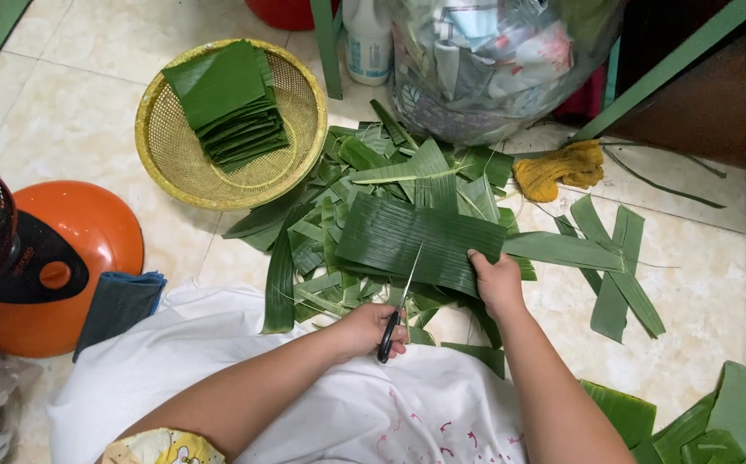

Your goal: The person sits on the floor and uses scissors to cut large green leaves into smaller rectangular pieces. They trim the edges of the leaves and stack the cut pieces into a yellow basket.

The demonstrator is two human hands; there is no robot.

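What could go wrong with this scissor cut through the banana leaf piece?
1. The right hand pins the banana leaf piece close beside the scissors held in the left hand; fingers could get nicked.
2. The piece rests on loose leaf scraps, so it may shift and the cut wander.

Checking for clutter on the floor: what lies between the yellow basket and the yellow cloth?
In the head view, a heap of green leaf scraps covers the floor between the yellow basket and the yellow cloth; no bare tile shows in the middle.
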